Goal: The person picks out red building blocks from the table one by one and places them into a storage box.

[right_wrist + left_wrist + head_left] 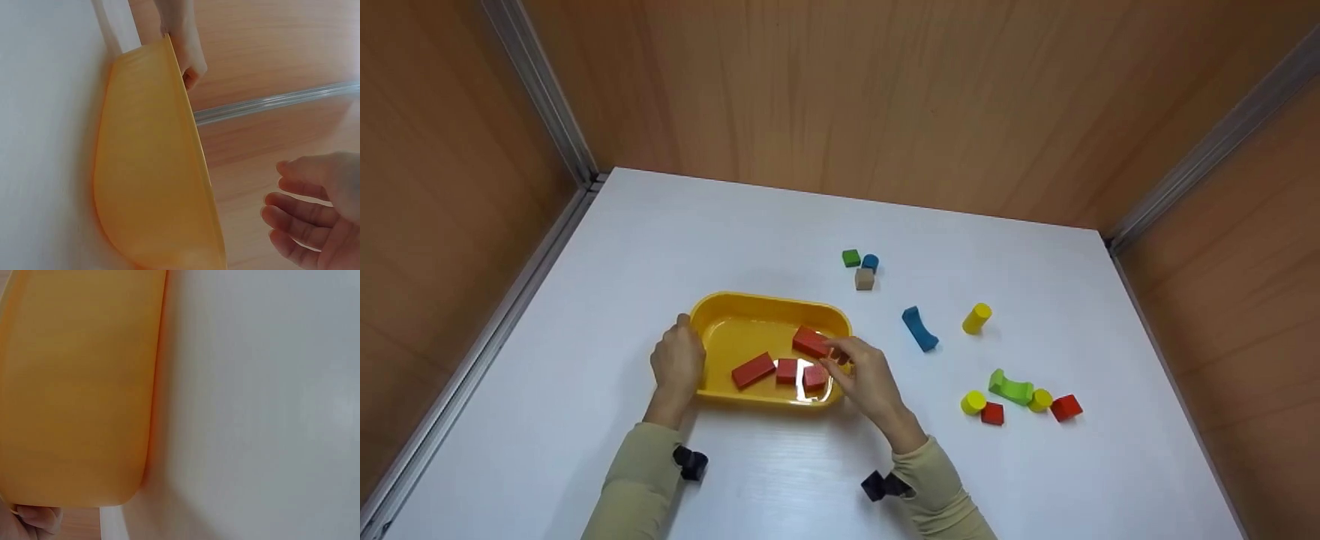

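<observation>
A yellow plastic tray (735, 330) sits on the white table, with several red blocks inside it, among them a long red block (753, 370) and a red block (810, 341) near the right side. My left hand (678, 358) grips the tray's left rim; in the left wrist view only its fingertips (39, 517) show below the tray wall (79, 394). Over the tray's right end hovers my right hand (868, 379), close to the red blocks. The right wrist view shows this right hand (315, 208) with loosely bent fingers and nothing between them, above the rim.
Right of the tray lie a blue arch block (919, 330), a yellow cylinder (976, 319) and a light green arch (1011, 388) among yellow and red blocks. Behind stand a green cube (851, 258), a blue cylinder (871, 262) and a plain wooden cube (864, 280). Wooden panels (840, 97) surround the table.
</observation>
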The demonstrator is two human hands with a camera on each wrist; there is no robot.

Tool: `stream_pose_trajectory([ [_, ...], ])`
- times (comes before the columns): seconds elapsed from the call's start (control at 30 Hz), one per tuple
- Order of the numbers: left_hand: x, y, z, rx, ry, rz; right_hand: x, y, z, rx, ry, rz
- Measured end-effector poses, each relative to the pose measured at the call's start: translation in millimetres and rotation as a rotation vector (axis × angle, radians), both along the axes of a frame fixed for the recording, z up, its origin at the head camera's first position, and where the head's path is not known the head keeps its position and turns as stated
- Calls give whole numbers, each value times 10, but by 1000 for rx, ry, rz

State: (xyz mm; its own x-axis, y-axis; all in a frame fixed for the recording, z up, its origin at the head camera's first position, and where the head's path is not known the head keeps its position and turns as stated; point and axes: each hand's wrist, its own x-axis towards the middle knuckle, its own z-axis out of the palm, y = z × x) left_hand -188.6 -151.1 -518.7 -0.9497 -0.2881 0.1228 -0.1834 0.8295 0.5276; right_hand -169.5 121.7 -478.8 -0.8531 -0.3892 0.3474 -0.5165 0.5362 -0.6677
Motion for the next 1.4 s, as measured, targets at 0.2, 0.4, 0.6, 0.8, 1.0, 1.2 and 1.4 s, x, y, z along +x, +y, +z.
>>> stream_pose_trajectory([
  [0.2, 9, -4, 1, -17, 33, -14, 5, 271, -11, 14, 18, -88],
  [0.4, -3, -4, 5, -13, 11, -6, 31, 537, -16, 58, -7, -182],
  [0.6, -13, -5, 0, -7, 0, 5, 83, 795, -45, 80, -44, -283],
  [0.8, -7, -7, 1, -10, -4, 7, 127, 1047, -116, 120, -79, -369],
  [1.0, -3, -5, -6, -11, 22, 8, 164, 1281, -166, 168, -140, -444],
  [1.2, -5, 5, -1, -11, -10, 10, 232, 1473, -182, 235, -251, -523],
  [1.4, -5, 7, 6, -5, -24, 21, 296, 1650, -207, 252, -305, -559],
])
